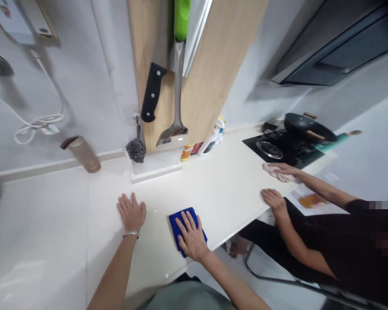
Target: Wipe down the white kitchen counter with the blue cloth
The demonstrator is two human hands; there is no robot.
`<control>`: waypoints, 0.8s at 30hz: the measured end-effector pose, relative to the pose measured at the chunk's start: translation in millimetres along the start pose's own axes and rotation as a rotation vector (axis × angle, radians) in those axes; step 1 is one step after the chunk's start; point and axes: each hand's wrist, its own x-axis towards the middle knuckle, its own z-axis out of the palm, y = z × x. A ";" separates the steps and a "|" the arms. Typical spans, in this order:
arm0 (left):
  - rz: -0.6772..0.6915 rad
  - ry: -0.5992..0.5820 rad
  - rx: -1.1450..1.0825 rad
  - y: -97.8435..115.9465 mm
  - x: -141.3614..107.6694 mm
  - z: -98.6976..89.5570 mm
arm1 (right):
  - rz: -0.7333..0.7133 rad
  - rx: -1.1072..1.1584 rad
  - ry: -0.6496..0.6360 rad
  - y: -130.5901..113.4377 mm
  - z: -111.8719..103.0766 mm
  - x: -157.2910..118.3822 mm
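Note:
My left hand (131, 212) lies flat on the white countertop (110, 254), fingers spread, with a bracelet at the wrist and nothing in its grasp. Under my right hand (191, 237) is a folded blue cloth (177, 224); the palm and outstretched fingers rest flat on top of it, near the counter's front edge. The cloth shows around the fingers, while its middle is covered by the hand.
To the right a co-worker's hand (286, 168) presses a pale cloth (271, 169) beside a black stove (252, 144) with a wok (310, 127). A wooden board (207, 86) with a knife and a spatula stands ahead; bottles (208, 144) and a brown tumbler (84, 155) line the wall.

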 end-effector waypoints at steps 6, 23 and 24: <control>0.109 -0.134 -0.032 -25.8 4.4 -1.7 | 0.333 0.188 0.138 36.6 -9.4 -35.1; -0.126 0.044 0.145 -259.3 -55.5 -132.5 | 0.619 0.255 0.167 30.3 7.3 -11.7; -0.104 0.076 0.137 -260.6 -59.6 -130.7 | 0.604 0.260 0.177 29.9 5.5 -11.9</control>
